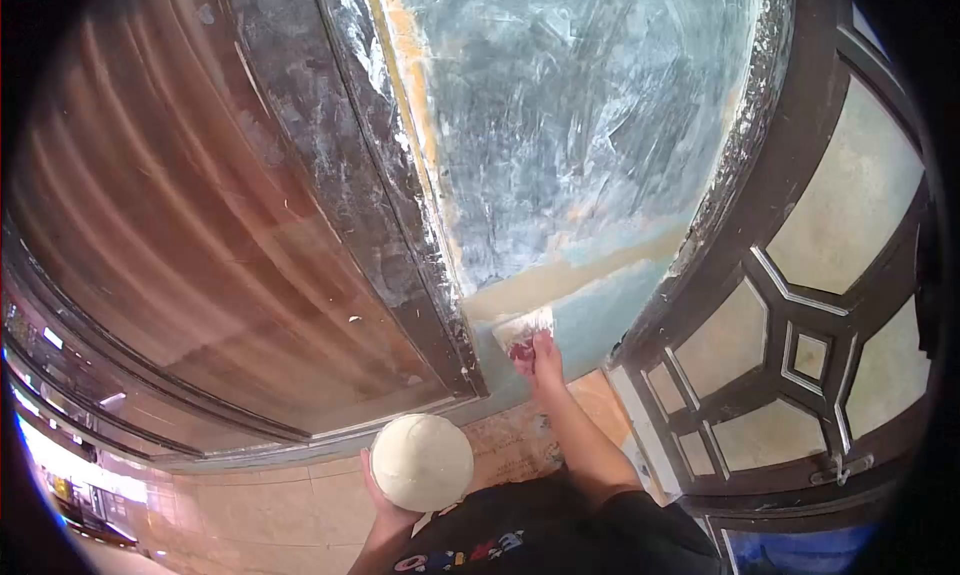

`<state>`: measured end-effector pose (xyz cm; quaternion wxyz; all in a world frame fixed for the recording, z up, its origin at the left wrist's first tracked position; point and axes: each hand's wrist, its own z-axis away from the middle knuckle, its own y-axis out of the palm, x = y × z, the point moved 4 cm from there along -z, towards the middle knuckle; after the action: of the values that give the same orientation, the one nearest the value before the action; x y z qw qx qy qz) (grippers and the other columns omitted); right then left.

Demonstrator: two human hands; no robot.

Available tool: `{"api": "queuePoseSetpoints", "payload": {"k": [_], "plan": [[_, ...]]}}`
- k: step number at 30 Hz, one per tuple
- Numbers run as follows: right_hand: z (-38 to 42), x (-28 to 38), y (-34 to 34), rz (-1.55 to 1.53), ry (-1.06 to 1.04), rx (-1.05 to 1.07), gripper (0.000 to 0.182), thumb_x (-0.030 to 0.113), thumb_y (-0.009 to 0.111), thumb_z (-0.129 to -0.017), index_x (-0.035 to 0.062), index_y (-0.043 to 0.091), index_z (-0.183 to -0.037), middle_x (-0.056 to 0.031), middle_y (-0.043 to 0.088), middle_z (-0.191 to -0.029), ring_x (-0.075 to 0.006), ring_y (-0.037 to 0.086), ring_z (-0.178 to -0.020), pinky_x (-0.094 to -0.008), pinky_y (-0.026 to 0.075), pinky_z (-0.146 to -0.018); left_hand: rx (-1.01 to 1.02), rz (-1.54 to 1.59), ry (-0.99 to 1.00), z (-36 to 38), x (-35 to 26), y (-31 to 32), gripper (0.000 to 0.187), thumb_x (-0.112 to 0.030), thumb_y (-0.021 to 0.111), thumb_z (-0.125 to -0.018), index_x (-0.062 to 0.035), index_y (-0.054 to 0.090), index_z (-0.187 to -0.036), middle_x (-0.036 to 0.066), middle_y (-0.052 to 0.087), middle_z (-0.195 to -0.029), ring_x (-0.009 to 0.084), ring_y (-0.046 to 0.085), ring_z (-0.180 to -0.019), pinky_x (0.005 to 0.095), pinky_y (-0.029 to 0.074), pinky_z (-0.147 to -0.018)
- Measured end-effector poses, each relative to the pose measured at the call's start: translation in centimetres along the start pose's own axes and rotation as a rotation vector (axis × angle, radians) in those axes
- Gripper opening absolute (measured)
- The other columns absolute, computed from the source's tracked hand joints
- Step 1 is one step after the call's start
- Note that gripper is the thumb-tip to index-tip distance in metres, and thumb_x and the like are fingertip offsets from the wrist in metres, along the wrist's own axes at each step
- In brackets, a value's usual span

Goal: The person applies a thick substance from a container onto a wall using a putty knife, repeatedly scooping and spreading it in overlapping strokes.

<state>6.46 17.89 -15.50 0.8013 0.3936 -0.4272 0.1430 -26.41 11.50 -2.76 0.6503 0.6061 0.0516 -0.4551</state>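
Note:
My left hand [381,497] supports a round tub of off-white putty [422,462] from its left side, with the fingers mostly hidden beneath it. The putty's pale surface fills the top of the tub. My right hand [543,363] grips a putty knife [523,331] whose broad blade is smeared with white. That blade lies at or very near the lower part of the blue-green wall [590,320], just below a beige band of putty [570,275]. Higher up, the wall [570,115] carries streaky whitish patches.
On the left is a dark-framed glass panel [220,215] with a brown curtain behind it. A dark door with pale panels [740,335] and a metal latch [842,468] stands to the right. Tiled floor [290,490] runs below, with brownish marks near the wall.

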Motion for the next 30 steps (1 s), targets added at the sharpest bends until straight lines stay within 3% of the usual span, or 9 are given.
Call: {"api": "queuePoseSetpoints", "payload": {"k": [5, 11, 16, 18, 19, 21, 23, 27, 30], "plan": [[0.0, 7.1, 4.5, 0.072, -0.125, 0.108, 0.030, 0.035, 0.053, -0.102, 0.0080, 0.051, -0.115, -0.0074, 0.068, -0.084, -0.0155, 0.064, -0.059, -0.0278, 0.052, -0.050, 0.009, 0.026, -0.026, -1.0, 1.2, 0.1, 0.077, -0.070, 0.023, -0.095, -0.0168, 0.043, -0.147, 0.008, 0.049, -0.146, 0.0336, 0.049, -0.131, 0.0552, 0.040, -0.106], [-1.8, 0.8, -2.3, 0.024, 0.051, 0.050, 0.029, 0.039, 0.050, -0.103, 0.0106, 0.055, -0.104, -0.0080, 0.067, -0.078, -0.0149, 0.058, -0.053, -0.0259, 0.045, -0.044, 0.048, -0.104, 0.046, -1.3, 1.6, 1.9, 0.077, -0.070, 0.023, -0.096, -0.0158, 0.044, -0.147, 0.009, 0.048, -0.147, 0.0336, 0.048, -0.131, 0.0548, 0.038, -0.108], [-2.1, 3.8, -1.9, 0.038, -0.015, 0.052, 0.032, 0.041, 0.051, -0.102, 0.0098, 0.055, -0.105, -0.0081, 0.067, -0.080, -0.0158, 0.059, -0.052, -0.0283, 0.046, -0.044, 0.042, -0.234, 0.097, -1.1, 2.7, 3.0, 0.078, -0.070, 0.024, -0.095, -0.0154, 0.043, -0.147, 0.009, 0.046, -0.148, 0.0337, 0.047, -0.133, 0.0545, 0.036, -0.111], [-1.9, 7.0, 0.0, 0.074, -0.087, 0.071, 0.032, 0.041, 0.052, -0.102, 0.0096, 0.055, -0.104, -0.0092, 0.069, -0.081, -0.0157, 0.060, -0.053, -0.0291, 0.048, -0.045, 0.483, -0.393, 0.440, 0.5, 1.3, 9.3, 0.071, -0.059, 0.015, -0.102, -0.0105, 0.037, -0.149, 0.013, 0.043, -0.151, 0.0331, 0.044, -0.136, 0.0517, 0.034, -0.114], [-2.3, 7.2, -0.4, 0.073, -0.089, 0.073, 0.032, 0.041, 0.052, -0.102, 0.0096, 0.055, -0.104, -0.0092, 0.069, -0.081, -0.0157, 0.060, -0.053, -0.0291, 0.048, -0.045, 0.484, -0.394, 0.442, 0.1, 1.7, 9.0, 0.071, -0.059, 0.015, -0.102, -0.0105, 0.037, -0.149, 0.013, 0.043, -0.151, 0.0331, 0.044, -0.136, 0.0517, 0.034, -0.114], [-3.3, 6.8, -1.9, 0.204, -0.030, 0.037, 0.034, 0.043, 0.052, -0.101, 0.0092, 0.055, -0.105, -0.0101, 0.070, -0.082, -0.0157, 0.060, -0.052, -0.0287, 0.048, -0.045, 0.095, 0.093, 0.020, -1.7, 4.0, 4.9, 0.071, -0.060, 0.018, -0.101, -0.0111, 0.037, -0.149, 0.012, 0.042, -0.151, 0.0336, 0.044, -0.136, 0.0533, 0.033, -0.114], [-3.4, 5.2, -5.6, 0.191, 0.034, 0.038, 0.035, 0.043, 0.053, -0.101, 0.0088, 0.056, -0.105, -0.0103, 0.070, -0.082, -0.0160, 0.061, -0.053, -0.0292, 0.049, -0.045, 0.114, -0.222, 0.143, -2.1, 4.6, 4.4, 0.071, -0.062, 0.020, -0.100, -0.0138, 0.037, -0.150, 0.012, 0.041, -0.152, 0.0338, 0.042, -0.138, 0.0558, 0.033, -0.114], [-3.4, 1.2, -11.7, 0.251, 0.124, 0.047, 0.034, 0.040, 0.059, -0.099, 0.0065, 0.054, -0.107, -0.0110, 0.070, -0.085, -0.0164, 0.064, -0.056, -0.0299, 0.051, -0.046, 0.067, 0.117, 0.008, -2.0, 5.4, 6.2, 0.073, -0.066, 0.022, -0.098, -0.0176, 0.038, -0.150, 0.010, 0.041, -0.153, 0.0350, 0.041, -0.138, 0.0576, 0.034, -0.113], [-2.7, 4.0, -9.1, 0.367, -0.127, 0.018, 0.031, 0.033, 0.061, -0.099, 0.0041, 0.050, -0.105, -0.0115, 0.069, -0.091, -0.0165, 0.066, -0.062, -0.0265, 0.051, -0.048, 0.049, 0.040, 0.073, -2.7, 6.0, 9.0, 0.074, -0.066, 0.022, -0.098, -0.0149, 0.041, -0.148, 0.010, 0.043, -0.151, 0.0343, 0.044, -0.136, 0.0574, 0.038, -0.110]]}}
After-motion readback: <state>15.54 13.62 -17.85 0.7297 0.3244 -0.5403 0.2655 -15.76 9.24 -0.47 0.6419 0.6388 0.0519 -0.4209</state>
